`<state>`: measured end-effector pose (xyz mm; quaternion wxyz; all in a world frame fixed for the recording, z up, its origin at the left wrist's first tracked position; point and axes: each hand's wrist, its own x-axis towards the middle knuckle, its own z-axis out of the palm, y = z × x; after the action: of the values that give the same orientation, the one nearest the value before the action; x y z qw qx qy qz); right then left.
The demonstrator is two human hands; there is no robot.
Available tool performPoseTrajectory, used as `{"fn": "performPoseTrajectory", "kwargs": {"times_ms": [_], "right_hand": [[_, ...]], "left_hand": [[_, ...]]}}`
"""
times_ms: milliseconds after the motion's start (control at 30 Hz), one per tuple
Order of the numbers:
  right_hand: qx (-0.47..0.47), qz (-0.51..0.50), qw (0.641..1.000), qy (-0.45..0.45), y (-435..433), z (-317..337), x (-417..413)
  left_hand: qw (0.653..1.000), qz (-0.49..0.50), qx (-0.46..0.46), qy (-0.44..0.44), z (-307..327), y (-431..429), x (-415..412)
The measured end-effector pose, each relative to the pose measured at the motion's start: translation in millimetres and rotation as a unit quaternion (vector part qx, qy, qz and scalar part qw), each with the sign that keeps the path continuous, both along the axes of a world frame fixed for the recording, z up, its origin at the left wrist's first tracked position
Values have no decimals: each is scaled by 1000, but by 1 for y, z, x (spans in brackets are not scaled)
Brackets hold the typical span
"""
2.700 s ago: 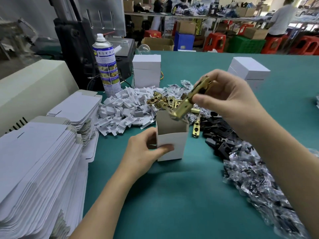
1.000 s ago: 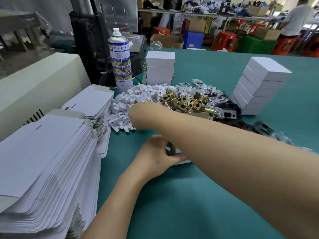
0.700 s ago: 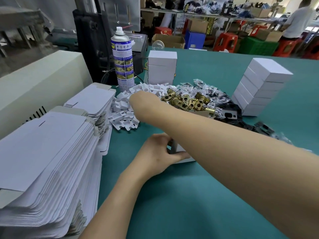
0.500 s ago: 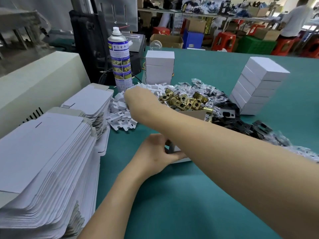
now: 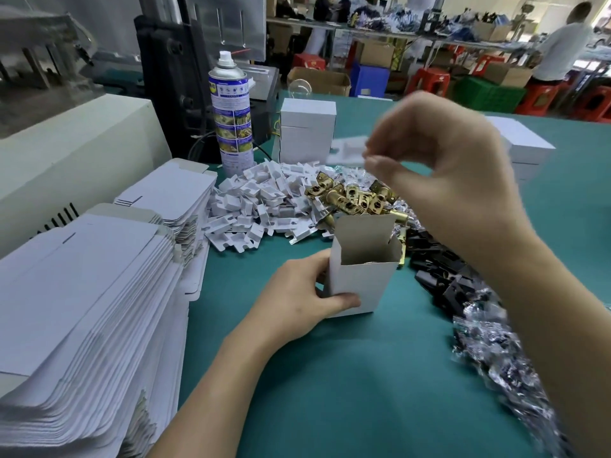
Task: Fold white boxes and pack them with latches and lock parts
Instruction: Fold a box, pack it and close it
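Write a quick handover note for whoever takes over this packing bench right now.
Left hand grips the open white box, upright on the mat. Right hand, blurred, pinches a white plastic insert, held up over the piles. Brass latches, insert pile, black parts and bagged parts lie behind and right; flat blanks left.
Done: box erected, top open.
Left: drop insert in, add remaining parts, close flaps.

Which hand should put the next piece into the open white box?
The right. The right hand hovers above the open white cardboard box and seems to pinch a small white plastic piece, blurred. The left hand is busy: it holds the box's side, steadying it upright.
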<state>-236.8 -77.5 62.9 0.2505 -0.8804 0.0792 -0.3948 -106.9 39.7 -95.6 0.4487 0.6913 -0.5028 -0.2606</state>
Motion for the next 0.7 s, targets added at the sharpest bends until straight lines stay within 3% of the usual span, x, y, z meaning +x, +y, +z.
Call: {"fn": "performPoseTrajectory", "kwargs": {"times_ms": [167, 367, 700], "right_hand": [[2, 40, 999, 27, -6, -26, -42], [-127, 58, 985, 100, -6, -29, -48], [-215, 126, 961, 123, -14, -25, -50]], "left_hand": [[1000, 6, -3, 2, 0, -1, 1], [1000, 9, 0, -2, 0, -1, 0], [1000, 5, -2, 2, -1, -1, 1]]}}
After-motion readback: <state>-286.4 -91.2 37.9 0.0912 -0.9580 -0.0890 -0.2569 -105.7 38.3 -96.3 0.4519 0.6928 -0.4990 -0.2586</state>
